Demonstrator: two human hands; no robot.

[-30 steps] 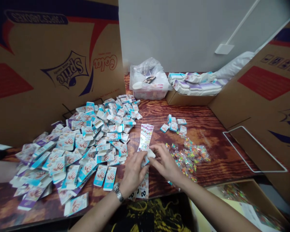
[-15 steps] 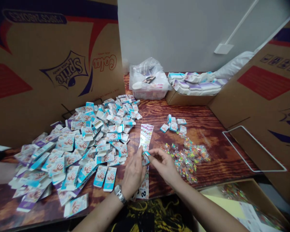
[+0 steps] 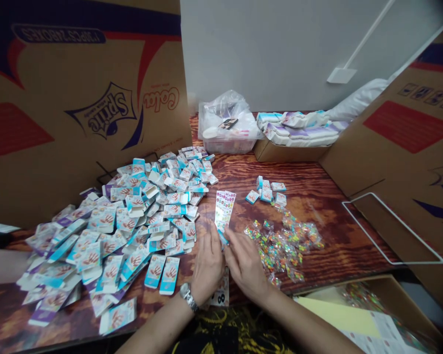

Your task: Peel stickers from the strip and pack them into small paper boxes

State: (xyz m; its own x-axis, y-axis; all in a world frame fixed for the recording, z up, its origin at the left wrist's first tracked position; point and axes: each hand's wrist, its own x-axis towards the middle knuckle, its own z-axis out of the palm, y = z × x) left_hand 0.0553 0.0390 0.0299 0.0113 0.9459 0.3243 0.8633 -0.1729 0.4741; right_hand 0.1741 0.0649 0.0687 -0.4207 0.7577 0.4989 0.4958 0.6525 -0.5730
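Observation:
My left hand (image 3: 208, 263), with a wristwatch, and my right hand (image 3: 245, 263) meet at the front middle of the wooden table (image 3: 335, 236). Together they pinch a small blue and white box (image 3: 223, 239) between the fingertips. Just beyond the fingers lies a strip of colourful stickers (image 3: 225, 209). A second sticker sheet (image 3: 221, 290) shows under my hands. A big heap of flat blue and white cartons (image 3: 133, 221) spreads to the left. Small clear packets with neon pieces (image 3: 284, 243) lie to the right.
A few folded small boxes (image 3: 268, 191) sit behind the packets. A plastic bag over a tub (image 3: 227, 123) and a tray of stacked cartons (image 3: 299, 132) stand at the back. Tall cardboard sheets (image 3: 77, 108) wall the left and right. An open box (image 3: 372, 314) is at lower right.
Both hands have drawn closer together and slightly nearer me, working the small box; its white flap seen a second ago is now folded in.

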